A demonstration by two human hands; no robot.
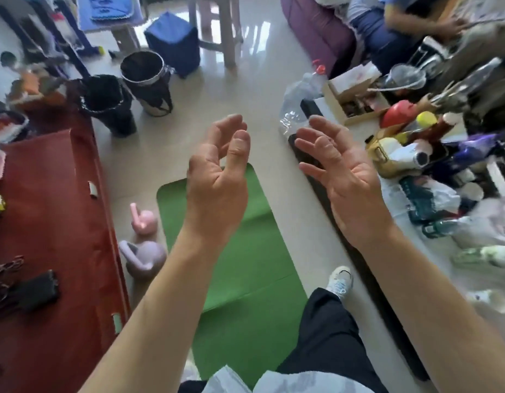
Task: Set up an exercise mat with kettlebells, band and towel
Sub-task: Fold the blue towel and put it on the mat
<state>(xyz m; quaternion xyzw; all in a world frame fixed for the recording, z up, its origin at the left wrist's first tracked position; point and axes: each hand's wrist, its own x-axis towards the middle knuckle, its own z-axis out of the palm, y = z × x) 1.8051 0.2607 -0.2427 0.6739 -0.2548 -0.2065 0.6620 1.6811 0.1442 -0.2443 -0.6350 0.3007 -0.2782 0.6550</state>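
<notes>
Pale tiled floor [274, 80] of a crowded room, seen from head height, with a red-covered surface [47, 222] at the left and a low table [359, 265] heaped with bottles and bags at the right. Between them lies the green mat [245, 265], unrolled and flat. Its long axis runs away from the person, and its rounded far end falls behind the raised hands.

The left hand [217, 188] and right hand [345, 182] are both held up over the mat with palms turned toward the camera. The fingers of each are loosely curled and slightly apart, and neither hand holds or touches anything.

The pink kettlebell [145, 219] and the lilac kettlebell [145, 259] stand on the bare floor in the narrow strip between the mat's left edge and the red surface. The lilac one is nearer the person, just beside the mat, and its handle leans toward the red surface. Both weights sit below and to the left of the fingers, so the left hand is judged the nearer. A reach down and leftward would meet the lilac handle first.

Neither band nor towel can be told with certainty. A pale cloth [302, 381] at the bottom edge may be the towel. The mat appears laid, and the kettlebells are not yet on it.
</notes>
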